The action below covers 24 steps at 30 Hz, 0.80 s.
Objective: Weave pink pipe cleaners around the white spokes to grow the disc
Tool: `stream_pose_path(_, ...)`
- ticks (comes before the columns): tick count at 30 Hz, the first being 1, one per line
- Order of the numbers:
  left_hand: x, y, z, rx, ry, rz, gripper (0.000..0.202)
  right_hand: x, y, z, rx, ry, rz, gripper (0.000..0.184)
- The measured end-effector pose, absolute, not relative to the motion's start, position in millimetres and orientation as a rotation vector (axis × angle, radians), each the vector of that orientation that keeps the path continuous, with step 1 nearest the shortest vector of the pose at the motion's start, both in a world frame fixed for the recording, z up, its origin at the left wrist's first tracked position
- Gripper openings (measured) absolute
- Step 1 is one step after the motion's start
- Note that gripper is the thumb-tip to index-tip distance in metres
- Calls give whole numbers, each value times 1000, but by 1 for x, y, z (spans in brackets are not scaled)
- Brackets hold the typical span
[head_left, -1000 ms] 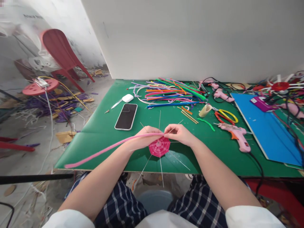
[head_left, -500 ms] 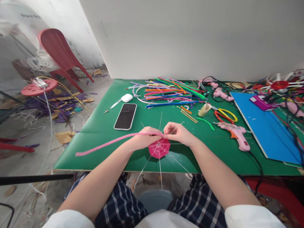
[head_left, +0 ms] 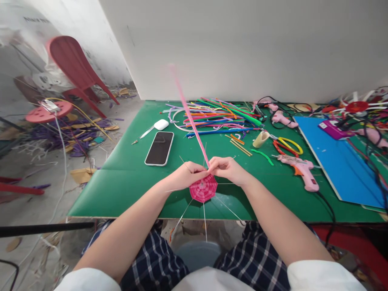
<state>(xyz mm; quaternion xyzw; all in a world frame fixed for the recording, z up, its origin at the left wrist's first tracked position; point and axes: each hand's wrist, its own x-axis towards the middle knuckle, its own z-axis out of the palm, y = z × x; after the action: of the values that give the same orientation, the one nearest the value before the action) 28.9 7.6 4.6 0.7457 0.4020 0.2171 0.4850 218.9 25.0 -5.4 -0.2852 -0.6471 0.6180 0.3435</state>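
A pink woven octagon (head_left: 203, 190) with thin white spokes sits between my hands, over the front of the green table. My left hand (head_left: 188, 174) is closed on its upper left edge. In the pinch of my right hand (head_left: 226, 167), at the top edge of the weave, is a pink pipe cleaner (head_left: 194, 125). Its free length rises up and to the left, blurred at the tip. My fingertips meet there and hide the spot where the strip joins the weave.
Beyond my hands lies a pile of coloured pipe cleaners (head_left: 218, 117). A phone (head_left: 159, 148) rests on the left; pliers (head_left: 287, 146), a pink glue gun (head_left: 298, 167) with its cord and a blue board (head_left: 339, 161) are on the right. A white panel (head_left: 242, 48) stands behind.
The pink pipe cleaner's free end has swung from the left, over my left forearm, to pointing up and away. My hands have stayed nearly in place on the weave.
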Motion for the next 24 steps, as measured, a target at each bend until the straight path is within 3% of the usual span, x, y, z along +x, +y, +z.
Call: stream_pose_path(24, 26, 5, 15, 1697, 961, 529, 36, 227, 31, -7, -821, -1665, 1665, 30)
